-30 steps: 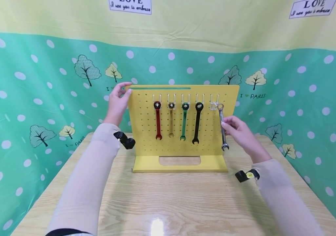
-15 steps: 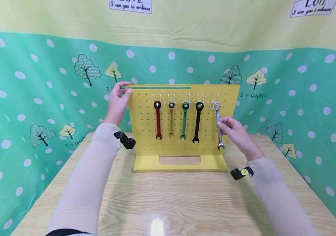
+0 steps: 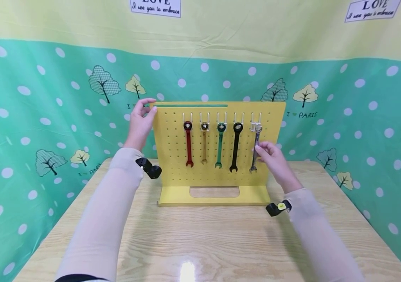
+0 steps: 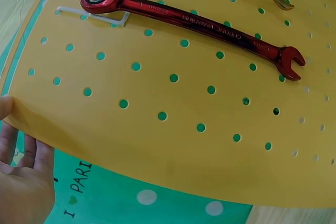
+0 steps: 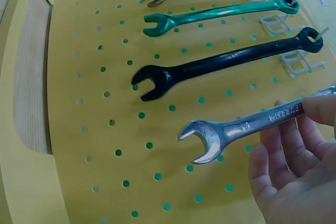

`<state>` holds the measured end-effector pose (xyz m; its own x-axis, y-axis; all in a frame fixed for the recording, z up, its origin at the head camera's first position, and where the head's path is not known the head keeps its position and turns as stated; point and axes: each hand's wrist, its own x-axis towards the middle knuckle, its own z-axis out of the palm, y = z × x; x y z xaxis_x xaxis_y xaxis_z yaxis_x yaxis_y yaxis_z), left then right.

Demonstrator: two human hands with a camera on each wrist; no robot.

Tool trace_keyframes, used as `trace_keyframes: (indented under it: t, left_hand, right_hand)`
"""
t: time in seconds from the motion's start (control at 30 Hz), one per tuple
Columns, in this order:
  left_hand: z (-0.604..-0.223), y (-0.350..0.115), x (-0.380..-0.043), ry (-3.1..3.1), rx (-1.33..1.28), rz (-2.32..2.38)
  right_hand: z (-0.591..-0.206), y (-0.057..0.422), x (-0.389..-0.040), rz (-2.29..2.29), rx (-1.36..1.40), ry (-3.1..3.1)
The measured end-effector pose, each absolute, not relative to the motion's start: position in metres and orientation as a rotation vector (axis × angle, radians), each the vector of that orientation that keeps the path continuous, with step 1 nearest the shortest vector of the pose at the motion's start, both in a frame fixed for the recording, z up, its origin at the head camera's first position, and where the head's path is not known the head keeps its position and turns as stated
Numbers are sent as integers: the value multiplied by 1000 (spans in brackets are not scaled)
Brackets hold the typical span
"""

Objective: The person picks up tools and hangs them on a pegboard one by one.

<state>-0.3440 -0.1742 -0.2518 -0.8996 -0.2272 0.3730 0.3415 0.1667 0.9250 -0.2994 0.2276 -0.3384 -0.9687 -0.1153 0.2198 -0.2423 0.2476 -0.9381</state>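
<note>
A yellow pegboard (image 3: 172,172) stands upright on the table. My left hand (image 3: 141,122) grips its upper left corner, thumb on the front and fingers behind the edge, as the left wrist view shows. My right hand (image 3: 273,158) pinches a silver combination wrench (image 5: 247,129) by its shaft, open jaw pointing down. The wrench's ring end overlaps the rightmost white hook (image 3: 254,121) in the head view. To its left hang a black wrench (image 5: 226,61), a green wrench (image 5: 220,13), a gold wrench (image 3: 204,145) and a red wrench (image 4: 199,24), each on its own hook.
The pegboard's base has a cutout (image 5: 34,77) showing wood beneath. It rests on a light wooden table (image 3: 200,239). Behind and at both sides hangs a green and yellow curtain (image 3: 80,129) with dots and trees.
My right hand has moved left with the silver wrench, bringing its ring end from beside the rightmost hook to in front of it. The wrench's lower end has swung left and up. My left hand stays put.
</note>
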Motion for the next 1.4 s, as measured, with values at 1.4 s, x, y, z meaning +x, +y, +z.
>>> trace_keyframes:
  t: [1.4]
  left_hand:
    - [-255, -170, -345, -2005, -90, -1749]
  right_hand:
    - [-363, 270, -288, 1754, 229, -2559]
